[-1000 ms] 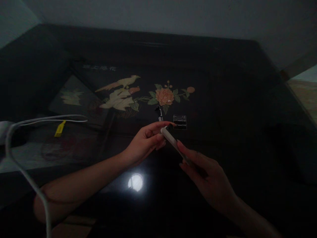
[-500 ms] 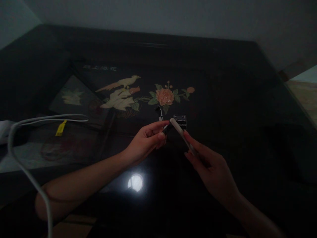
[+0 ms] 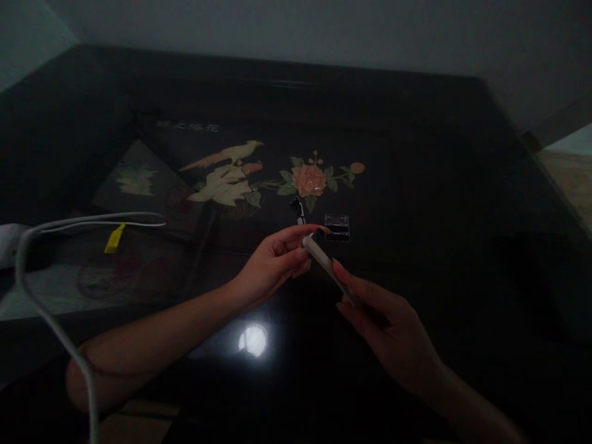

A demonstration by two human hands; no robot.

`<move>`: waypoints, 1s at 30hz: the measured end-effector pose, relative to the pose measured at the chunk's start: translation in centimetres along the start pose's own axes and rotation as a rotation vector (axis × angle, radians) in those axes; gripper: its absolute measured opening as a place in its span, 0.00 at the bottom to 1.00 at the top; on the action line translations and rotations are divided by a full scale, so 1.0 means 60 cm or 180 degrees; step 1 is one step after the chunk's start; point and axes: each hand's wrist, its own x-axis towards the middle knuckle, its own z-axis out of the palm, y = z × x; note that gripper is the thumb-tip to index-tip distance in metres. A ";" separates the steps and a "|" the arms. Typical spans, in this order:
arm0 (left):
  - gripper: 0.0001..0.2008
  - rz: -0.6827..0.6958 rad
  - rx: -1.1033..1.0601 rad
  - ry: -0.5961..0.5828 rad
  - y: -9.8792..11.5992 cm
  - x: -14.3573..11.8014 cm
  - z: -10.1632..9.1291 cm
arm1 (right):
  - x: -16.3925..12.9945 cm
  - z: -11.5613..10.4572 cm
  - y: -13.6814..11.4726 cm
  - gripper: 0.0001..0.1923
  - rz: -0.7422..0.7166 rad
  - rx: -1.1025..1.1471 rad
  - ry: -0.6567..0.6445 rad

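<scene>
Right hand: the right hand (image 3: 391, 336) was curled around the lower end of a slim pale stick-shaped tool (image 3: 327, 266), thumb and fingers closed on it, with the tool slanting up and to the left out of the grip.

Left hand: the left hand (image 3: 272, 265) reached in from the left with its forefinger and thumb pinched together at the tool's upper tip, the other fingers curled under.

Small dark piece: a small dark piece (image 3: 318, 235) sat right at the pale tool's tip, between the left fingertips; in the dim light I could not tell what it was or whether it was joined to the tool.

Where the tool was: held in the air between both hands, above the glossy black lacquered table (image 3: 439, 185), not touching it.

Just beyond the hands: a small clear rectangular plastic case (image 3: 336, 226) lay on the table just past the tool's tip, and a small dark clip-like object (image 3: 298, 208) lay near it to the left.

Table decoration: an inlaid pink flower with green leaves (image 3: 308, 179) and a pale inlaid bird (image 3: 226, 169) showed in the table top behind those things.

Reflection: a round bright spot of reflected light (image 3: 253, 340) lay on the table below the left wrist.

Far left: a white cable (image 3: 50, 320) looped along the left edge, carrying a yellow tag (image 3: 114, 238), well apart from the hands.
</scene>
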 end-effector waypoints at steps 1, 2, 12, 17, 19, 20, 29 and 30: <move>0.23 -0.0010 0.0015 0.0025 0.000 0.000 0.000 | 0.001 0.000 0.000 0.26 0.0011 -0.0008 0.0012; 0.23 -0.0003 0.0023 0.0038 0.000 -0.001 0.000 | 0.001 0.000 0.000 0.26 0.0025 -0.0019 0.0031; 0.27 0.0002 0.0146 0.0100 -0.004 -0.006 -0.004 | 0.008 -0.003 0.007 0.26 0.0162 -0.0213 0.0301; 0.24 -0.0021 0.0085 0.0118 -0.005 -0.006 -0.006 | 0.011 -0.006 0.006 0.26 0.0199 -0.0236 0.0369; 0.24 -0.0006 0.0078 0.0087 -0.004 -0.006 -0.005 | 0.011 -0.006 0.005 0.25 0.0236 -0.0244 0.0370; 0.24 0.0007 0.0071 0.0070 -0.004 -0.005 -0.005 | 0.010 -0.006 0.005 0.25 0.0248 -0.0242 0.0365; 0.28 -0.0030 0.0154 0.0063 -0.004 -0.005 -0.004 | 0.007 -0.006 0.003 0.25 0.0221 -0.0176 0.0378; 0.28 -0.0055 0.0186 0.0091 -0.004 -0.005 -0.004 | 0.007 -0.006 0.004 0.25 0.0226 -0.0168 0.0361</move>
